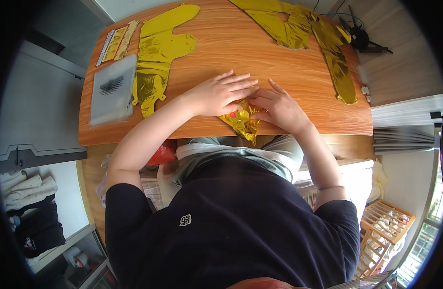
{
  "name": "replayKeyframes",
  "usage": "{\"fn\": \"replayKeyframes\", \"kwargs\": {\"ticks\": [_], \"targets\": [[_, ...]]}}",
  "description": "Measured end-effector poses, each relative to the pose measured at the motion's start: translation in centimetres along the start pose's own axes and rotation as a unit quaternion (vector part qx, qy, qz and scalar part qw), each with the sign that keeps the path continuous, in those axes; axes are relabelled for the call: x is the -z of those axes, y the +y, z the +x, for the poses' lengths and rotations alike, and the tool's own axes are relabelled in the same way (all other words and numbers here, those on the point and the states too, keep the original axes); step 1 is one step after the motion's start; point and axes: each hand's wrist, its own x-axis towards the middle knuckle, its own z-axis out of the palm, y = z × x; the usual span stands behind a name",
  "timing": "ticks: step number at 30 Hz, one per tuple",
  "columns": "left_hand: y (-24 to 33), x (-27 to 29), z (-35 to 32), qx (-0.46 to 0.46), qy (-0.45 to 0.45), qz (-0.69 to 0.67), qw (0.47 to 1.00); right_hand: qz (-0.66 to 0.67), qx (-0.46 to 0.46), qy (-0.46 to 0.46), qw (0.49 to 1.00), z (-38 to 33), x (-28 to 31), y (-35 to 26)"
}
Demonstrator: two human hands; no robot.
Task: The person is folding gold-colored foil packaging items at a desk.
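A crumpled gold foil balloon lies at the table's near edge, its lower tip hanging slightly over. A small red spot shows on it. My left hand rests over its upper part, fingers stretched out flat and pointing right. From the right, my right hand touches the same foil, with the fingers apart and slightly bent and one finger raised. The fingertips of both hands almost meet, and they hide much of the foil beneath.
Flat gold foil balloons lie at the left and far right of the wooden table. A clear plastic sleeve and paper strips are at the left edge. A black device with antennas stands at the back right corner.
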Motion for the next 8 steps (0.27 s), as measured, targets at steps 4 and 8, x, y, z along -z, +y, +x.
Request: {"fn": "replayKeyframes", "kwargs": {"ticks": [4, 8], "targets": [[-0.5, -1.5, -0.3, -0.013, -0.051, 0.010, 0.999, -0.017, 0.001, 0.053, 0.998, -0.5, -0.5, -0.6], [-0.4, -1.5, -0.3, -0.005, -0.064, 0.005, 0.998, -0.045, -0.010, 0.100, 0.994, -2.7, -2.2, -1.4]]}}
